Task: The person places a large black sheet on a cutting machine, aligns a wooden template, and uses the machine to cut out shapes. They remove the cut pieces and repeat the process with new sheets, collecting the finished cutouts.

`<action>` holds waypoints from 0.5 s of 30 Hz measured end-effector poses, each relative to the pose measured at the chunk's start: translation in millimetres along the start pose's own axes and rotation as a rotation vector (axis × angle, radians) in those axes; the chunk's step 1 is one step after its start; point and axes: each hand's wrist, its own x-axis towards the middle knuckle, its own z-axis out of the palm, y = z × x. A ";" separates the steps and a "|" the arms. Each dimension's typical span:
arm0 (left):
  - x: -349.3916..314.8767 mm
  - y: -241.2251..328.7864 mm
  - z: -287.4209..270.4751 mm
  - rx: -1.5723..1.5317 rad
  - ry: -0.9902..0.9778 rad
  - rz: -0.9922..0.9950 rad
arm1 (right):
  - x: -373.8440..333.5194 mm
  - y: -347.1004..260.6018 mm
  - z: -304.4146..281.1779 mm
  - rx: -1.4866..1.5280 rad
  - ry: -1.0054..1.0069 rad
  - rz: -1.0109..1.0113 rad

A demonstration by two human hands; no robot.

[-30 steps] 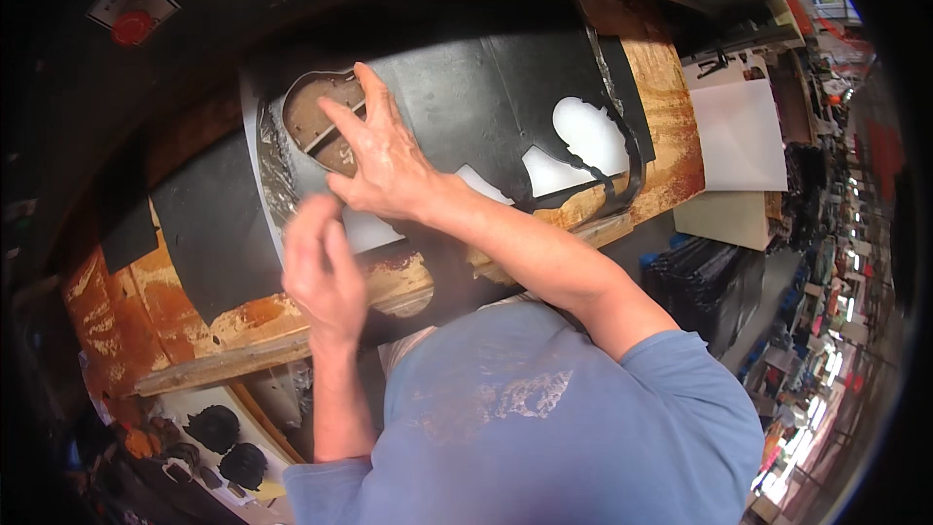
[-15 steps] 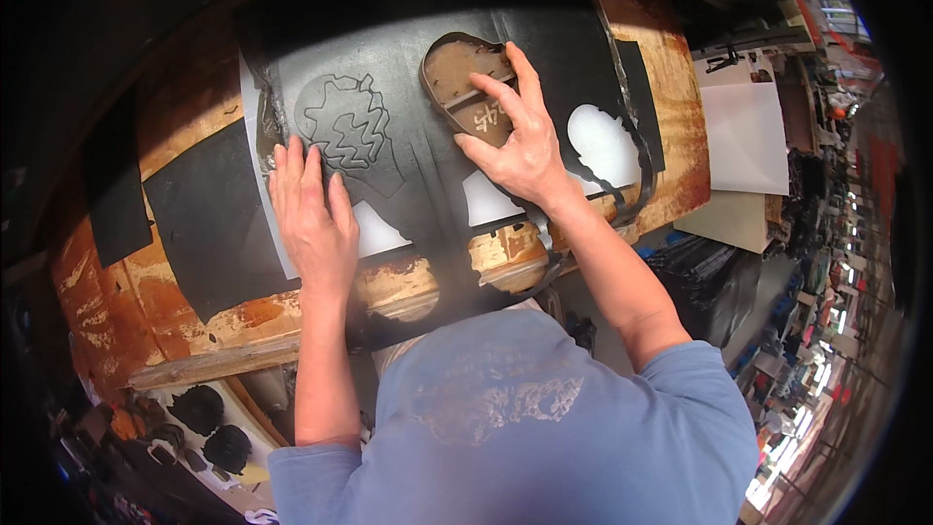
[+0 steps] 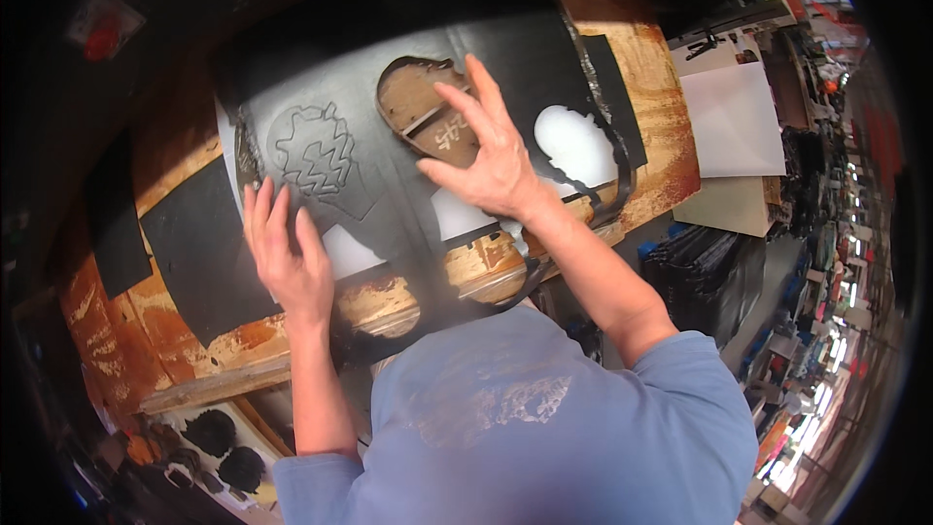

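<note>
A black sheet of rubber-like material lies over the work table. On it sits a metal-rimmed cutting die, sole-shaped, with a brown inside, a crossbar and pale handwritten marks. My right hand is spread over the die's right side. Its thumb lies by the lower edge and the other fingers reach across the inside and the right rim. To the left, a zigzag-edged outline shows in the sheet. My left hand rests open near the sheet's left edge, below that outline, fingers stretched out.
A rounded cut-out hole at the right shows white beneath. Dark strips hang at the sheet's front edge. Another black piece lies left on the worn wooden table. White boards and stacked black sheets stand at the right.
The whole view has shifted, so table and sheet appear farther left and slightly lower. My right hand stays over the die, its fingers slightly more spread. My left hand remains by the sheet's edge.
</note>
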 end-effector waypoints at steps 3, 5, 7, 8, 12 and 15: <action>-20.0 24.3 -24.0 -0.184 -0.078 -0.071 | -13.8 1.0 -0.9 0.041 0.033 0.018; -45.0 48.4 -37.9 -0.378 -0.257 -0.194 | -18.9 3.0 2.3 0.042 0.057 0.017; -68.3 67.0 -33.0 -0.480 -0.350 -0.159 | -19.3 4.9 7.7 0.020 0.091 0.000; -78.9 74.7 -25.0 -0.500 -0.313 -0.048 | -17.7 5.5 9.1 0.032 0.093 -0.019; -99.4 81.5 2.6 -0.289 -0.270 0.088 | -12.8 5.2 -11.6 0.129 0.105 0.029; -99.2 78.7 7.3 -0.267 -0.165 0.118 | 5.6 3.9 -57.1 0.160 0.313 -0.019</action>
